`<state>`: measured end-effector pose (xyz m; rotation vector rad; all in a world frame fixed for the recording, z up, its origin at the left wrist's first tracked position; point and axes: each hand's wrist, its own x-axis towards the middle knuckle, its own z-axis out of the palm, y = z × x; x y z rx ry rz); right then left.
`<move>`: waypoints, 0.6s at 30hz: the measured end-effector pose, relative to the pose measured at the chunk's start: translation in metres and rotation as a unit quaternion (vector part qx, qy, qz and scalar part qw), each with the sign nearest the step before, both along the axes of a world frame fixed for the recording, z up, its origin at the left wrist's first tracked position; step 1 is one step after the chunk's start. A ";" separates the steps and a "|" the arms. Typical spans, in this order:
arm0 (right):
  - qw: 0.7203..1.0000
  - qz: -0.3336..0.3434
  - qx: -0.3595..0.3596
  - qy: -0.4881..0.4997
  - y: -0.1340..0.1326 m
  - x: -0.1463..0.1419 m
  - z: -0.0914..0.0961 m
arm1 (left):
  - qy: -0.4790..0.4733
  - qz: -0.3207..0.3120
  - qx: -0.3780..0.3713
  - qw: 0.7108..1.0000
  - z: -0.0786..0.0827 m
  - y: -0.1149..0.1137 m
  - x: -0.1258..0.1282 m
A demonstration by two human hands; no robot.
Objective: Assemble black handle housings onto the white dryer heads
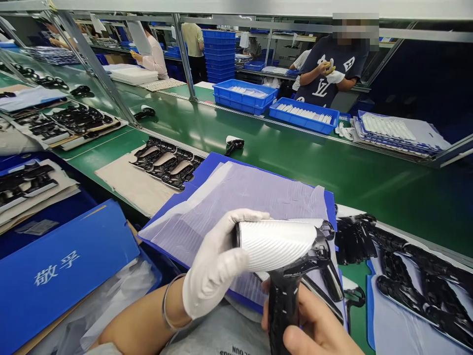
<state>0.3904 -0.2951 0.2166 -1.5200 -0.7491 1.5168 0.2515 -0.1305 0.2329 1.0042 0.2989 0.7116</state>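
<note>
A pistol-shaped housing, much like a hair dryer shell, is held up in front of me. Its barrel (279, 241) is white and ribbed, and its handle (283, 301) is black. My left hand (218, 266), in a white glove, closes around the barrel's left end, thumb in front and fingers over the top. Bare fingers of my right hand (310, 320) wrap the black handle from the right. Beneath both hands lies a blue sheet (207, 172) covered with translucent wrapping film (254, 192). More black-and-white parts (330, 283) lie partly hidden behind the handle.
Black shells (166, 162) lie on cardboard at left, and more black parts (417, 281) at right. A green conveyor (295, 167) carries a similar housing (234, 144). Blue bins (244, 98) stand beyond, near a co-worker (325, 74). A blue box (70, 266) is at lower left.
</note>
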 end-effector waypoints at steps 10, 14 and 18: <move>1.000 0.009 0.013 0.007 -0.003 0.001 -0.004 | 0.006 -0.008 0.036 0.999 0.002 0.000 0.001; 0.997 0.006 0.023 -0.070 -0.008 0.008 -0.018 | 0.015 0.002 0.045 0.999 0.008 -0.002 0.002; 0.978 0.039 0.081 -0.190 -0.003 0.023 -0.023 | 0.007 0.000 0.050 0.999 0.013 -0.004 0.004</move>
